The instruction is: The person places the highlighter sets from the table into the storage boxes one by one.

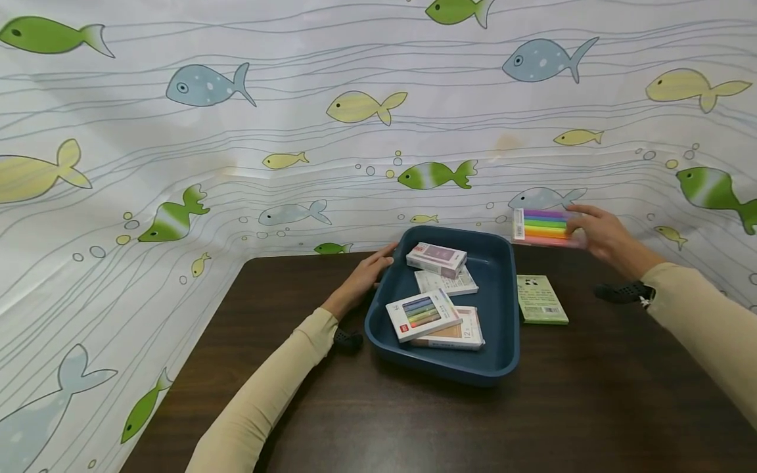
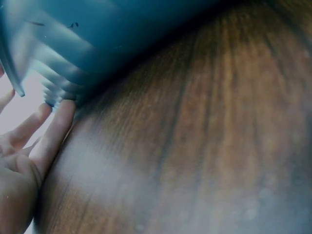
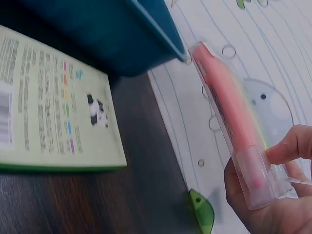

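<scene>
In the head view a dark blue plastic bin stands on the table with several flat boxes inside. My left hand touches the bin's left side near the far corner; the left wrist view shows straight fingers against its wall. Beyond the bin's right side, my right hand holds a clear pack of rainbow-coloured highlighters above the table. Seen from the right wrist, the thumb and fingers pinch one end of the highlighter pack, a pink marker facing the camera.
On the table right of the bin lies a green box with a panda picture. Inside the bin, a white marker box overlaps another box. A fish-patterned sheet hangs behind the dark wooden table.
</scene>
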Motion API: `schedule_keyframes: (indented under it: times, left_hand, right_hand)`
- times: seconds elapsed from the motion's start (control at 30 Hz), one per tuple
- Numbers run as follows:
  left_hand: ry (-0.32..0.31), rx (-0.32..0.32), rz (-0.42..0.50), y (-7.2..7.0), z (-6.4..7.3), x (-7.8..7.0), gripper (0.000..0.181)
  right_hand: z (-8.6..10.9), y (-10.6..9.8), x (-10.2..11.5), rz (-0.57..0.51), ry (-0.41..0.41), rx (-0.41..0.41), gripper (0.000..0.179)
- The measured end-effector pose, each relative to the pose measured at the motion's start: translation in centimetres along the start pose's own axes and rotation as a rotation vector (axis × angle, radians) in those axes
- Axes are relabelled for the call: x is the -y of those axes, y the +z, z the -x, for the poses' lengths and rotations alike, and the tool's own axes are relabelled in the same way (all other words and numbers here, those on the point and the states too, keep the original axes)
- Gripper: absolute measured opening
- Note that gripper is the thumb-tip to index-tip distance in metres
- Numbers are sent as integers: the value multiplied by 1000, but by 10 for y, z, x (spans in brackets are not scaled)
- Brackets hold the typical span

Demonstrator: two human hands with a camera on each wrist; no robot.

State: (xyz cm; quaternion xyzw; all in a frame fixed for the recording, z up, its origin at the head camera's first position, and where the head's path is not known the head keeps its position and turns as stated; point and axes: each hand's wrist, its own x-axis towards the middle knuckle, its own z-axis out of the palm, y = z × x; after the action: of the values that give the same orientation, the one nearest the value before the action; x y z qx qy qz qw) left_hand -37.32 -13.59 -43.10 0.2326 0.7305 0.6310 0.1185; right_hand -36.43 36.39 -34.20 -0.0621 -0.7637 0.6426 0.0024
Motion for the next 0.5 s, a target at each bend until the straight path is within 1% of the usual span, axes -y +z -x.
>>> schedule_keyframes:
  times: [0.1,0.27,0.4,0.5]
  left_hand:
    - [2,-1,-1,0,0,0,49]
    - [4,1,1,1,1,0,49]
    - [-7,1,25,1,1,-2,50]
    - [-15,8,44,1,4,-8,51]
  right_hand:
    - [3,7,6,-5,-2,55,72]
    - [7,20,13,40,-1,132,70]
    - [9,30,20,39,-13,167,66]
    - [11,39,25,12,-31,188,63]
